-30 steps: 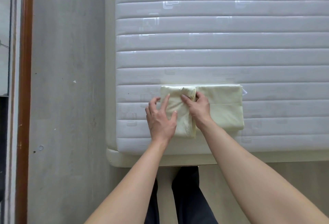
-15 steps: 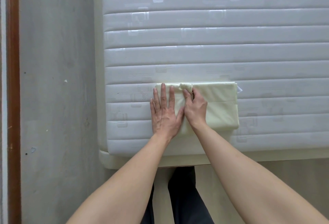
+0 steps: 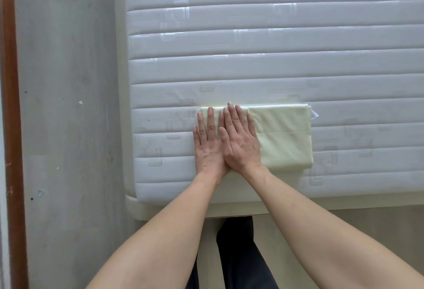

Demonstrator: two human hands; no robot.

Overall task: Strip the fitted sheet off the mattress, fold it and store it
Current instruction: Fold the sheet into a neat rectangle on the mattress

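Neither hand has a grip on anything: both lie flat, palms down, fingers straight and close together, pressing on the left end of the folded fitted sheet (image 3: 284, 137). The left hand (image 3: 207, 146) covers the sheet's leftmost part, its little finger along the sheet's left edge and its fingertips reaching almost to the far edge. The right hand (image 3: 241, 141) lies just beside it toward the sheet's middle, its thumb overlapping the left hand's index finger, so the two hands touch.

The sheet is pale yellow and folded into a neat rectangle, with a faint crease running across it from the right hand toward its right edge. A small white tag (image 3: 314, 115) sticks out at the sheet's far right corner. The sheet lies on the bare white quilted mattress (image 3: 252, 43), close to the mattress's near edge and nearer its left side than its right. Below the sheet, past the mattress's near edge, runs the cream bed base (image 3: 142, 208). Left of the mattress is a grey floor (image 3: 68, 105), and beyond that a brown wooden strip (image 3: 12, 105). Dark trouser legs (image 3: 238, 254) show between the forearms, nearer than the sheet.
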